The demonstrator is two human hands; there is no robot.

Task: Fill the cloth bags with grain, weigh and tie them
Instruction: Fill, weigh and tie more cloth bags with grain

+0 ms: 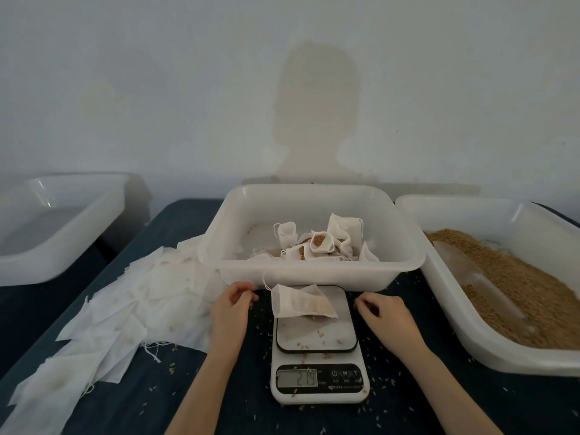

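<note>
Lying on its side on the far part of the scale, a small cloth bag with some grain in it is seen, its mouth turned left and its string trailing toward the left hand. That hand's fingers are curled, but whether the string is pinched cannot be told. The right hand is held loosely curled just beside the scale, nothing in it. Filled bags are piled in the middle tub at the desk's far edge; grain fills the right tub. Empty bags are heaped toward the left edge.
</note>
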